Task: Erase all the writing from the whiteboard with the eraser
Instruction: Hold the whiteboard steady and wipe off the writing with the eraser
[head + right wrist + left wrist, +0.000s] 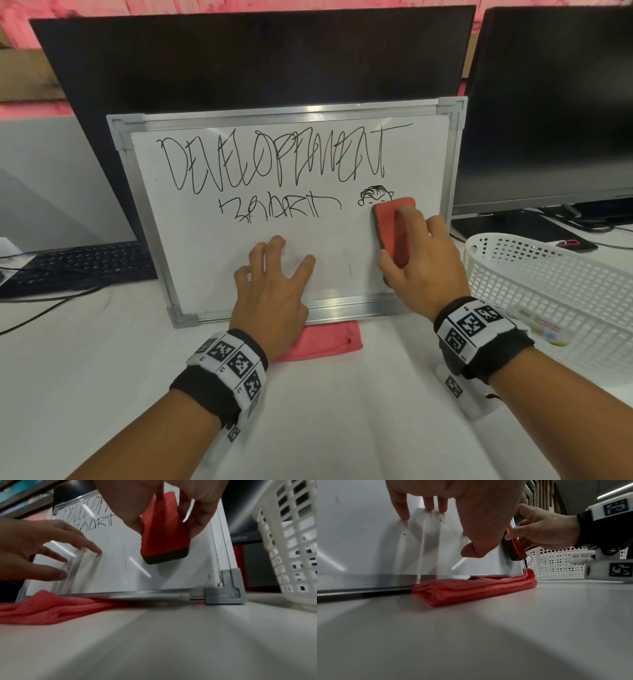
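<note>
Gripped between thumb and fingers of the right hand [421, 263], the red foam eraser with a dark felt underside [394, 229] lies flat against the white, aluminium-framed whiteboard [205, 240], its upper end just under a small doodled face [375, 195] at the board's right side. The left hand [274, 287] grasps nothing; its spread fingertips [405, 516] press on the lower middle of the board, seemingly to steady it.

The erasing looks to be at its start: the large black word across the top [274, 161], the shorter scrawl beneath it [277, 209] and the doodle are all intact, while the lower part shows only faint smudges. The next move probably calls for pushing the eraser up over the doodle, then sweeping leftward across both lines, with the left hand bracing against that push.

The board stands propped, leaning back against a dark monitor [257, 58], its lower edge on a folded red cloth [318, 341] on the white tabletop [102, 377]. A white perforated plastic basket [548, 284] sits just to the right, a second monitor [555, 102] behind it, and a black keyboard [78, 263] to the left.
</note>
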